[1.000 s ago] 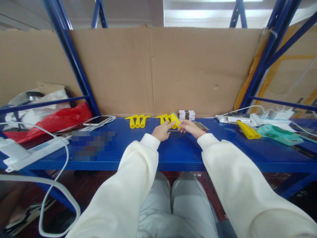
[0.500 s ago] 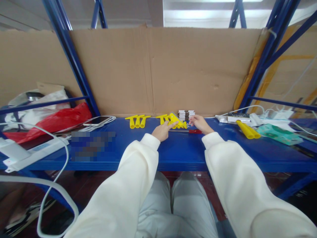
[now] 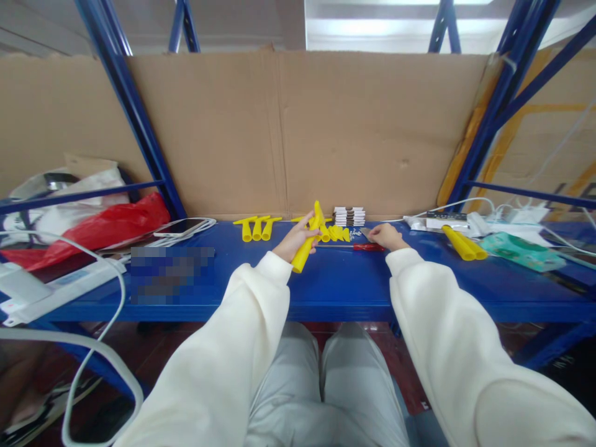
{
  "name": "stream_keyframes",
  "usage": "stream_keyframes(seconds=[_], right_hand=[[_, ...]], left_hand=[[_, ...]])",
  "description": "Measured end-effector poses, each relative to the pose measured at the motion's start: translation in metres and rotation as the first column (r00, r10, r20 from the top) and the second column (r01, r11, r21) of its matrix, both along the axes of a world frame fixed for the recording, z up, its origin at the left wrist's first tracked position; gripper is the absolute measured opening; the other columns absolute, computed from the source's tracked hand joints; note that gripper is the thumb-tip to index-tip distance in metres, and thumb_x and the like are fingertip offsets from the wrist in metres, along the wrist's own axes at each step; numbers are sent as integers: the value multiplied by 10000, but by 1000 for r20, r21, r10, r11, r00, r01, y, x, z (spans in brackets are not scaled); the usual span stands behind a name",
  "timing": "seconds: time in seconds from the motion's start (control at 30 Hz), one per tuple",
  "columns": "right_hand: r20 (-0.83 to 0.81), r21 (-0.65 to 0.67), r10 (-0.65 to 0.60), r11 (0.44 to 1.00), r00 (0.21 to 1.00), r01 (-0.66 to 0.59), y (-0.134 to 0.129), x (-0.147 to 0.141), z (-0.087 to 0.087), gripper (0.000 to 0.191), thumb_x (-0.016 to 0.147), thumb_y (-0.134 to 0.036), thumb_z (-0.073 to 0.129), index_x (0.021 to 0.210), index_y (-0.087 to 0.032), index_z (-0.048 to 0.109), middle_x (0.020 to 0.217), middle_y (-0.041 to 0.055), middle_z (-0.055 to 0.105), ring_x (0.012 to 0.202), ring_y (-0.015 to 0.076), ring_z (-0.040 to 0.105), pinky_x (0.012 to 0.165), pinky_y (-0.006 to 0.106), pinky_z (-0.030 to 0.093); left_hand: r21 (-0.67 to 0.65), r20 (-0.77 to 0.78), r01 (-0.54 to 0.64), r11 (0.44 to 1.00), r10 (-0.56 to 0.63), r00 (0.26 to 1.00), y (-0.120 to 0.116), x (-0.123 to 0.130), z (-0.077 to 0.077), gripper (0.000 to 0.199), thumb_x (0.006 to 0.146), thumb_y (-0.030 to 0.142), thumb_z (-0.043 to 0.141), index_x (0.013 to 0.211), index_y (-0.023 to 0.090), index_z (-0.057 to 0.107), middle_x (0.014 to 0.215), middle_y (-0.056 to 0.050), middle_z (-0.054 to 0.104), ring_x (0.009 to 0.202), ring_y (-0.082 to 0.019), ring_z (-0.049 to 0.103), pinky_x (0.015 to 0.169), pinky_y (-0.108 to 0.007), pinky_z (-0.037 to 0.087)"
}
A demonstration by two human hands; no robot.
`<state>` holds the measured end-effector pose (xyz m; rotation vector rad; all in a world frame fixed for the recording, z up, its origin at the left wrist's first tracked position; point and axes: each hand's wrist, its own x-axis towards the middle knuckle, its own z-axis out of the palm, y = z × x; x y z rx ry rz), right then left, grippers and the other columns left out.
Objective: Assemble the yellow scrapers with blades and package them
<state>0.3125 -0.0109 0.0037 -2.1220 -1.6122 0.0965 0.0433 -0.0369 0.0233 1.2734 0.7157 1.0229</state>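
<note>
My left hand [image 3: 297, 238] is wrapped round a yellow plastic handle [image 3: 303, 253], held tilted above the blue table with its round end toward me. My right hand [image 3: 387, 236] pinches a small flat grey piece [image 3: 367, 234]. Between the hands lie small yellow pieces [image 3: 339, 233] in a row and a scatter of tiny screws [image 3: 354, 236]. A screwdriver with a red handle [image 3: 367, 247] lies just in front of them. Behind stands a stack of white blades or boxes [image 3: 349, 216], too small to tell. Three yellow handles [image 3: 256, 230] stand together further left.
Two yellow tubes [image 3: 463, 243] and a green packet [image 3: 521, 251] lie at the right beside white cables. A red bag [image 3: 112, 226], a power strip [image 3: 60, 292] and a phone [image 3: 186, 226] are at the left. Cardboard [image 3: 326, 130] closes the back.
My left hand has picked up a yellow handle from the group and moved slightly left. My right hand has shifted right and now pinches the grey piece.
</note>
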Motion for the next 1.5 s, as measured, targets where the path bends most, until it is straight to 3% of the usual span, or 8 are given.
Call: stream_keyframes(seconds=[0.17,0.43,0.73,0.9,1.13,1.33,1.5], right_hand=[[47,-37,83,996,995,-82,6,-19,2,195,822,-272,634,952,-272,779,1047,60,761,1077,283,646,1006,488,395],[136,-88,4,996,991,8,20,-26,6,248,868,-187,561,1003,-250,759,1160,90,723,1161,274,614,1019,475,368],[213,-88,54,995,976,-36,32,-28,6,159,796,-203,627,882,-228,758,1016,99,746,1059,265,656,973,447,406],[242,-105,82,993,967,-58,35,-28,5,185,790,-188,623,915,-209,757,1049,119,739,1062,267,664,944,406,444],[337,-174,205,973,919,-153,32,-30,10,177,768,-166,624,888,-174,753,945,135,747,991,259,686,825,308,493],[324,-98,247,969,913,-227,28,-25,10,150,760,-174,630,837,-172,758,849,106,753,885,237,696,755,270,488],[155,95,311,940,938,-328,29,-22,8,183,794,-163,593,871,-140,757,875,83,764,799,182,688,690,215,479]], left_hand=[[-134,25,134,982,-132,991,-2,0,2,781,855,24,505,1534,309,243,743,18,574,419,-71,466,399,-162,357],[-167,-8,188,968,-192,981,-1,1,-3,760,894,30,459,1540,328,194,761,14,558,424,-62,464,397,-155,342],[-191,-64,232,954,-248,967,2,1,-5,778,902,42,484,1558,303,156,748,15,570,441,-73,490,405,-162,356],[-185,-51,238,953,-252,967,1,2,-5,768,900,32,466,1562,273,159,745,5,570,431,-76,489,392,-165,346],[-190,-9,300,935,-307,952,3,1,-7,739,915,42,439,1557,267,151,757,0,567,419,-67,465,389,-160,326],[-171,41,375,911,-373,927,10,-3,-11,773,885,63,510,1543,287,172,789,-3,565,435,-66,469,395,-160,309],[-169,83,432,886,-424,902,15,-5,-14,804,870,79,543,1539,313,162,813,2,568,446,-58,470,403,-155,303]])
